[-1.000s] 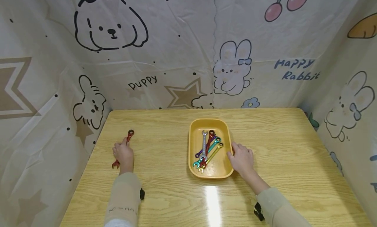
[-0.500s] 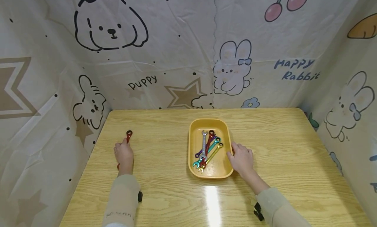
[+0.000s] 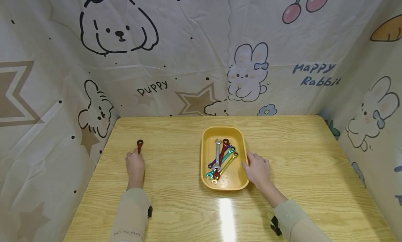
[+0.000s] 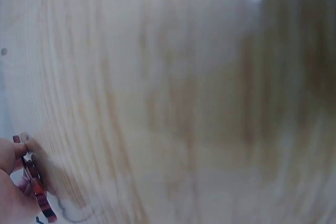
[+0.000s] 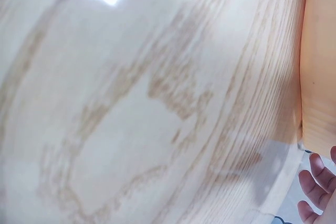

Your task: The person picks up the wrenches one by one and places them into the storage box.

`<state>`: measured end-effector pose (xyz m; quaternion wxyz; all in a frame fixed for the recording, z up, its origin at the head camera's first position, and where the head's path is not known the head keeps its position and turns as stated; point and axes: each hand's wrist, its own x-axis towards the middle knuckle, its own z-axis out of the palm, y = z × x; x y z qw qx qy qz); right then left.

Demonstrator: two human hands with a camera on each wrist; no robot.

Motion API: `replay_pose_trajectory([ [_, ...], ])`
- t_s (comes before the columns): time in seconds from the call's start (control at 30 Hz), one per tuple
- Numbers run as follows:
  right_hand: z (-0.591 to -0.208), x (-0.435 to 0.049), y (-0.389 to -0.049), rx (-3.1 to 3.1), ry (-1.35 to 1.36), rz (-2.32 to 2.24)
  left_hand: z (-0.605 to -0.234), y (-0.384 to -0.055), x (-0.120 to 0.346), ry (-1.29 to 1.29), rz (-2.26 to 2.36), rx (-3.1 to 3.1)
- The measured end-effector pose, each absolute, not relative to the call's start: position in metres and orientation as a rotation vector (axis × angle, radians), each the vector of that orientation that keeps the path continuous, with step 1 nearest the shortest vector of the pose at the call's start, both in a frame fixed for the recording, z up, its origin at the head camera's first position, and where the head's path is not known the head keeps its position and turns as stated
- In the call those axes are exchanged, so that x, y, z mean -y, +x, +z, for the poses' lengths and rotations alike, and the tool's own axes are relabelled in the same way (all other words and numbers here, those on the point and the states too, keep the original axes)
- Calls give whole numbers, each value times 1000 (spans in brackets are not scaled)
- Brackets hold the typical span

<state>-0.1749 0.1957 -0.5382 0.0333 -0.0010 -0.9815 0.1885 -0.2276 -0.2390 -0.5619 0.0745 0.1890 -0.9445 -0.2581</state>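
My left hand [image 3: 135,165] grips a red ratcheting wrench [image 3: 140,146] over the left part of the table, and its ring end sticks out past the fingers. The hand hides the wrench's other end. In the left wrist view, thumb and fingers pinch this red wrench [image 4: 41,195] at the lower left corner. At the right side of a yellow tray [image 3: 241,137], my right hand [image 3: 259,168] holds the rim, thumb over the edge. Inside the tray lie a silver wrench [image 3: 217,153], a red wrench [image 3: 223,153], and teal, purple and yellow ones, partly overlapping.
The wooden table [image 3: 176,158] runs back to a printed cloth wall [image 3: 188,53], with more cloth at both sides. In the right wrist view, the tray's outer wall [image 5: 318,66] rises from the tabletop.
My left hand has shifted slightly right and turned the red wrench, so its open end, visible before, is now hidden. The right hand and tray have stayed put.
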Motion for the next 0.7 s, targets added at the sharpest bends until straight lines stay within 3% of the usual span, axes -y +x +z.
replay_pose_trajectory([
  [0.7,-539,-196,-175,3015,2,566,-553,-223,215,494,-756,2810],
])
